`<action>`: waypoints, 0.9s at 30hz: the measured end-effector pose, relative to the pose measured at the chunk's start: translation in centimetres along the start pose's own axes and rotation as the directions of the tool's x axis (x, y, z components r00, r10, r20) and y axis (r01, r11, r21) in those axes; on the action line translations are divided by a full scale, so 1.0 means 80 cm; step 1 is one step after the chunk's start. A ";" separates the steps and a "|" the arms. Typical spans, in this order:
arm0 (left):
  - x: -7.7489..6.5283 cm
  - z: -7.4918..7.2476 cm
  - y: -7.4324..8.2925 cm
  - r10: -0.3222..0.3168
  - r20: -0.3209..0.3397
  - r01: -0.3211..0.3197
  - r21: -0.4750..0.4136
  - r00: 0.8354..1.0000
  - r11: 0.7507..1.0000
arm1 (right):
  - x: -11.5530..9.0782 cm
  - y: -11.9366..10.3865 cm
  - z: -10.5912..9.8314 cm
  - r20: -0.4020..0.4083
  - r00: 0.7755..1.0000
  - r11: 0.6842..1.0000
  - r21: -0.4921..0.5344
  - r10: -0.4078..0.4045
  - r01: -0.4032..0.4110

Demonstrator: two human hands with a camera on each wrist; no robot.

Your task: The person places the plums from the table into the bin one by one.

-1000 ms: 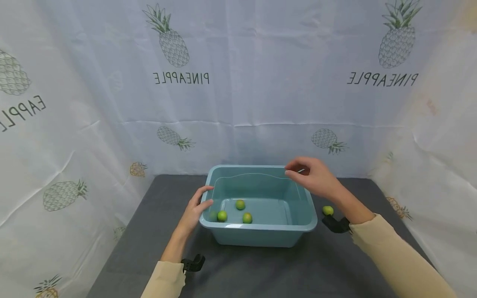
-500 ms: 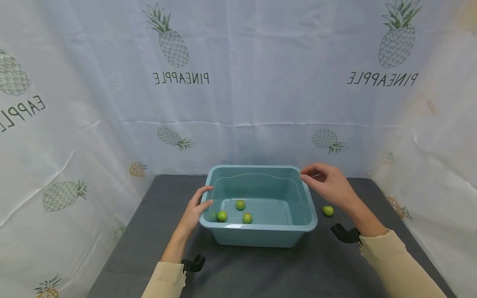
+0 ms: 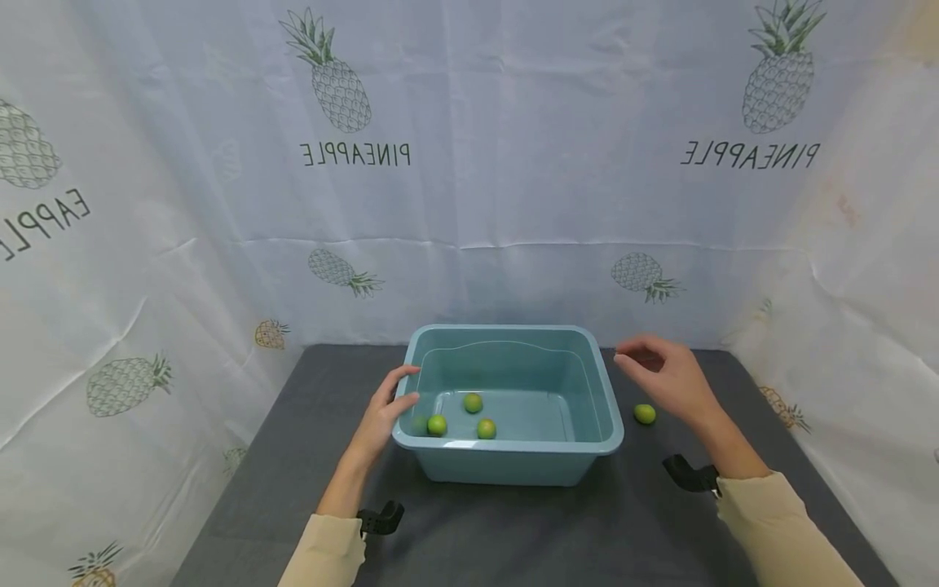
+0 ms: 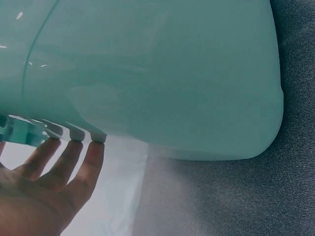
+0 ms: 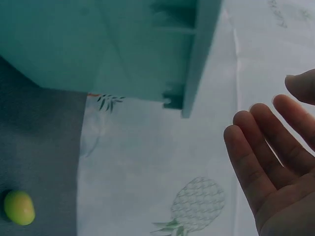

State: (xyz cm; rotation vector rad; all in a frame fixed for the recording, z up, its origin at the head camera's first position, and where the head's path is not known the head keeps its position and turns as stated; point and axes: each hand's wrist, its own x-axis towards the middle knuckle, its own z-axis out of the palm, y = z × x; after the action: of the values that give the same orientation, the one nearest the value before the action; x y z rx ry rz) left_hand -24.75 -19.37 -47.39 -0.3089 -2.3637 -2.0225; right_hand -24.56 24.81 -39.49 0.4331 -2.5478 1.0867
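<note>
A blue-green plastic basin (image 3: 506, 469) stands on the dark tabletop, with three small green limes (image 3: 473, 402) on its floor toward the left. My left hand (image 3: 381, 412) grips the basin's left rim, fingers and thumb at the edge. In the left wrist view, the fingertips (image 4: 93, 152) meet the rim beside the basin's smooth wall. To the right of the basin, my right hand (image 3: 667, 379) hovers with loosely bent fingers and holds nothing, as the right wrist view of the bare palm (image 5: 280, 196) confirms. Below that hand, another lime (image 3: 645, 414) lies on the table.
Dark cloth covers the table (image 3: 279, 481). A white curtain (image 3: 506, 204) printed with pineapples hangs behind it and along both sides, close past the basin's far rim. A black wrist strap with a camera (image 3: 689, 474) sits on each forearm.
My right hand has moved from over the basin's back right rim out to the right and slightly toward me. My left hand, the basin and the limes stay put.
</note>
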 end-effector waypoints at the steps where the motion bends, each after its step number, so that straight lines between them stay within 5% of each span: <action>1: 0.000 0.000 0.000 0.000 0.001 0.000 -0.002 1.000 1.000 | -0.001 0.005 0.001 -0.004 1.000 1.000 -0.005 0.007 -0.007; 27: -0.001 0.001 -0.001 0.012 -0.011 -0.012 0.014 1.000 1.000 | -0.032 0.123 0.035 -0.054 0.990 0.989 -0.056 0.131 -0.134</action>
State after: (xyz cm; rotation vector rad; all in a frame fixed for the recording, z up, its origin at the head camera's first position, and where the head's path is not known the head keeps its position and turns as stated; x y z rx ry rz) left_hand -24.70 -19.32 -47.49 -0.3101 -2.3621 -1.9964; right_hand -26.71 29.61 -48.61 0.2209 -2.5876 1.0502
